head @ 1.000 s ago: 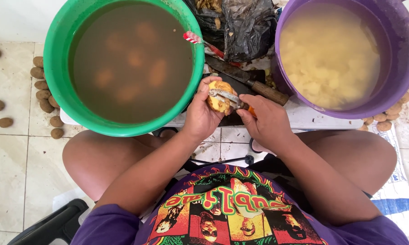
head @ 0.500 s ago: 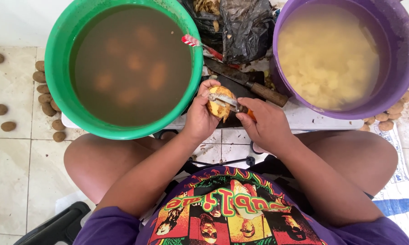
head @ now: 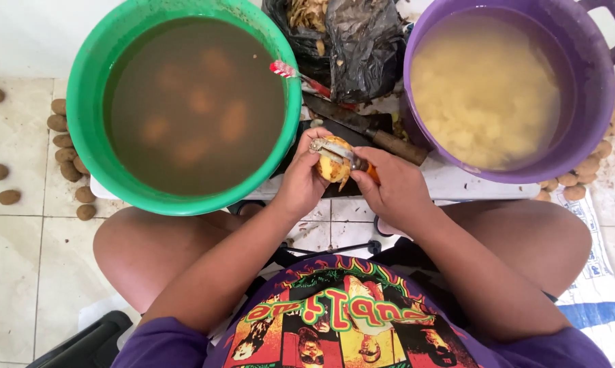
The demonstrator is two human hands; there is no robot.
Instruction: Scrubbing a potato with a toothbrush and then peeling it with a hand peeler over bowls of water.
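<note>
Both hands [head: 348, 180] around potato [head: 333, 163], peeler [head: 336, 152]

Half-peeled yellow potato [head: 334, 163] (peeler [head: 336, 152] across it) between both basins

Green tub [head: 82, 95] of murky brown water in front of me, potatoes sunk in it. Purple tub [head: 597, 123] with pale peeled pieces. Black bag [head: 362, 48] between them, probably peels inside. Big knife [head: 362, 126] below the bag. Loose potatoes [head: 65, 140] on the floor tiles.
</note>
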